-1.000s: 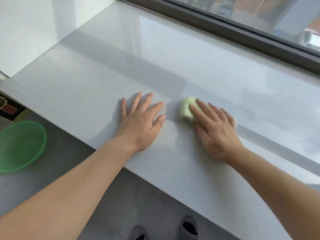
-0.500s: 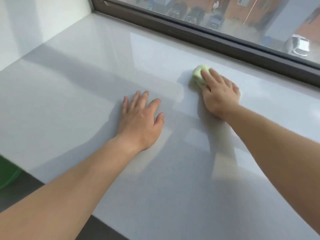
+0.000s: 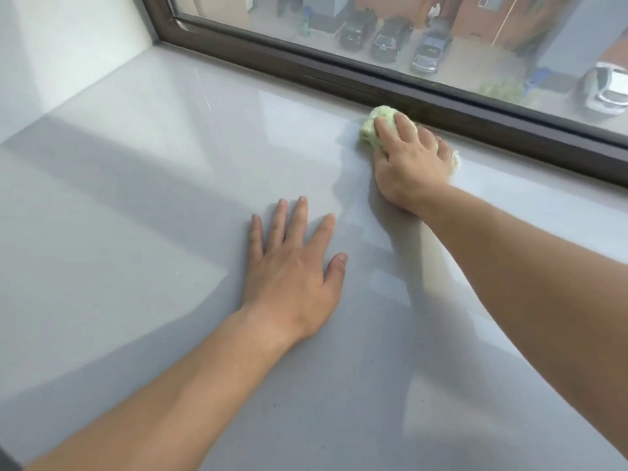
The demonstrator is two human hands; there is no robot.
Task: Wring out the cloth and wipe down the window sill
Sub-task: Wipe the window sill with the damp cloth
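Note:
A pale green cloth is bunched up at the far edge of the glossy grey window sill, right beside the dark window frame. My right hand presses down on the cloth with its fingers over it; most of the cloth is hidden under the palm, and a white corner shows at the right. My left hand lies flat on the sill nearer to me, fingers spread, holding nothing.
A white wall closes the sill at the left. Behind the frame is the window pane, with parked cars far below outside. The sill's surface shows bright reflections and shadows of my arms.
My right hand has slid the cloth away from me, from beside the left hand up to the window frame. My left hand has stayed flat in place. The view has tilted up.

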